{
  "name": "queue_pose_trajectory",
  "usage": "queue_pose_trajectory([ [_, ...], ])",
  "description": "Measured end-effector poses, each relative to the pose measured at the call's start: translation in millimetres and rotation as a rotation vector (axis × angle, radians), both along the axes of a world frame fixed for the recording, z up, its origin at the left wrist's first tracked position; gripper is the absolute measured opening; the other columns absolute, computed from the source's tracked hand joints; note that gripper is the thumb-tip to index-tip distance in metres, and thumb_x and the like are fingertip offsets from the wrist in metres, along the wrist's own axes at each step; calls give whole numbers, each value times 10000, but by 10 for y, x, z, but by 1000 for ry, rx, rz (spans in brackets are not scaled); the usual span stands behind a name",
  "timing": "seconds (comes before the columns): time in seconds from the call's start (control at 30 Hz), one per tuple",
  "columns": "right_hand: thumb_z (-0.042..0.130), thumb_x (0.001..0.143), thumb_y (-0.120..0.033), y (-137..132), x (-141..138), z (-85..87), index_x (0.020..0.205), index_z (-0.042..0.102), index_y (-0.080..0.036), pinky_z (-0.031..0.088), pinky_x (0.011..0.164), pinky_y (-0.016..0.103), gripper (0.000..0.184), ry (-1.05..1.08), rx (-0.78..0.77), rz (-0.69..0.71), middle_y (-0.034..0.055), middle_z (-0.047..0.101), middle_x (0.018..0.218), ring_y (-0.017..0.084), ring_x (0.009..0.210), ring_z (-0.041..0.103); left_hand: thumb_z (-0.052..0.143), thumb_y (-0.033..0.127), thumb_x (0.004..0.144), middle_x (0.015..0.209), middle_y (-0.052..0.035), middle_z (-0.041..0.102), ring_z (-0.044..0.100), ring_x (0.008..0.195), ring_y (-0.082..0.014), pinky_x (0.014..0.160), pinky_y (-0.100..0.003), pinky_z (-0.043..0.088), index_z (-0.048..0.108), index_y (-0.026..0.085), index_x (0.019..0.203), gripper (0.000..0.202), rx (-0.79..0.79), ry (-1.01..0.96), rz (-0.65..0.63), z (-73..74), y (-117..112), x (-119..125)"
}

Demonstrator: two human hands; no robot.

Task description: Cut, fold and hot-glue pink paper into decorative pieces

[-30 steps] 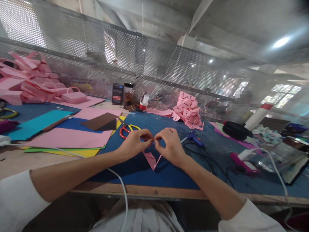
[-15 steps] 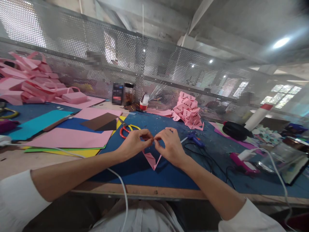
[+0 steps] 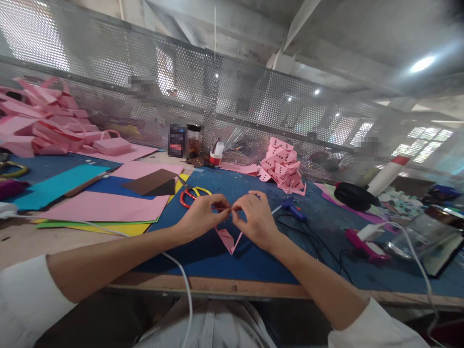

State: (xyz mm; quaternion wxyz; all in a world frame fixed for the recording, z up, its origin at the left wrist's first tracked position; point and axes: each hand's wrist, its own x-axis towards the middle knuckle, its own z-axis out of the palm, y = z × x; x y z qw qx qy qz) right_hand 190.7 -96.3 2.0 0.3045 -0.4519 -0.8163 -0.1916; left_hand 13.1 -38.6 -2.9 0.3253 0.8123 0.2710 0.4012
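Observation:
My left hand [image 3: 203, 215] and my right hand [image 3: 253, 217] meet over the blue mat [image 3: 308, 251], both pinched on the top edge of a small folded pink paper piece [image 3: 227, 239]. Its point hangs down between my wrists, just above the mat. Thumb and forefinger of each hand are closed on the paper, fingertips nearly touching. Red-handled scissors [image 3: 190, 194] lie just beyond my left hand. A blue glue gun [image 3: 294, 209] lies beyond my right hand.
Pink, teal, brown and yellow paper sheets [image 3: 105, 205] lie at the left. A heap of pink dotted pieces [image 3: 284, 166] sits at the back by the perforated metal screen [image 3: 253, 101]. Cables, a pink tool [image 3: 364, 244] and a glue bottle [image 3: 387, 175] crowd the right.

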Motion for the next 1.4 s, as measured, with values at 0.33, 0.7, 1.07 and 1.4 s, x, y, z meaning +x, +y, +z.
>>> queue_pose_trajectory([
  [0.33, 533, 908, -219, 0, -8, 32, 895, 580, -209, 400, 902, 345, 50, 295, -182, 83, 11, 656, 860, 161, 847, 599, 564, 205, 778, 752, 2, 689, 631, 743, -155, 679, -237, 470, 674, 172, 806, 117, 40, -2, 14, -29, 15, -12],
  [0.7, 573, 870, -252, 80, 36, -23, 907, 585, -202, 474, 823, 294, 64, 655, -499, 186, -4, 636, 865, 144, 840, 606, 567, 205, 788, 783, 2, 705, 642, 745, -148, 691, -226, 482, 691, 184, 832, 133, 77, -12, 19, -66, 22, -3],
  [1.07, 608, 837, -258, 112, 41, -33, 914, 578, -198, 493, 821, 308, 102, 700, -557, 207, 4, 636, 881, 144, 837, 611, 578, 227, 782, 804, -10, 718, 661, 801, -175, 728, -254, 502, 691, 174, 829, 133, 16, -24, 10, -39, 10, -4],
  [1.4, 660, 803, -301, 143, 64, -45, 928, 581, -195, 501, 800, 301, 182, 843, -708, 261, 13, 633, 886, 146, 839, 613, 573, 204, 794, 791, -3, 709, 651, 761, -155, 695, -231, 498, 695, 182, 834, 131, 54, -28, 12, -54, 8, -6],
])
